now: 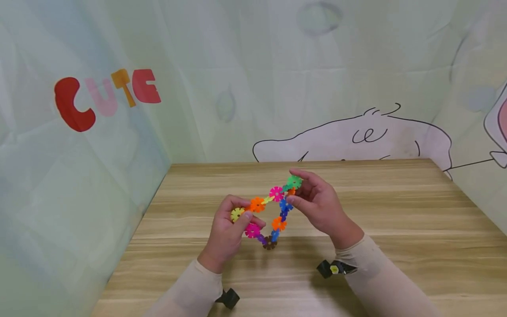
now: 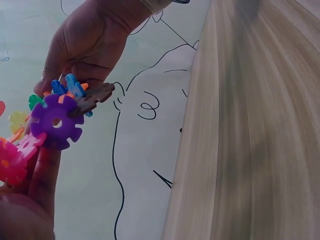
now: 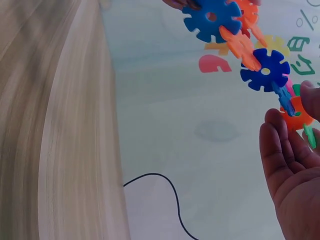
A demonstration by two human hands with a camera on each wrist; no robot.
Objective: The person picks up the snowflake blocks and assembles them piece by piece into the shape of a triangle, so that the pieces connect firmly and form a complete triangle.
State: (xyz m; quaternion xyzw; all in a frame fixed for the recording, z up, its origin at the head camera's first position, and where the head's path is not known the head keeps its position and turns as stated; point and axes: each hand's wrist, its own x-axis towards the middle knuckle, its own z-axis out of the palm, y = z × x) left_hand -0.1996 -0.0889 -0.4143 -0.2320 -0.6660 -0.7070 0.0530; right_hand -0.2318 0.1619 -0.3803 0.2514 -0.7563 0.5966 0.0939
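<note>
A chain of slotted plastic snowflake discs (image 1: 279, 223) hangs between both hands above the table, bent into a ring shape; fingers hide parts of it. My left hand (image 1: 226, 231) pinches its left end, near a yellow disc (image 1: 237, 214) and a pink disc (image 1: 252, 230). At the upper right, my right hand (image 1: 322, 207) holds the part around a green disc (image 1: 294, 182) and an orange one. A brown disc (image 1: 270, 242) is lowest. In the left wrist view a purple disc (image 2: 57, 122) faces the camera; in the right wrist view, a dark blue disc (image 3: 265, 70) does.
Below the hands lies a wood-grain table (image 1: 178, 259). Printed fabric (image 1: 222, 57) hangs behind it and along its left side, with colourful letters and a line-drawn animal. Black wrist devices (image 1: 231, 298) show at both sleeves.
</note>
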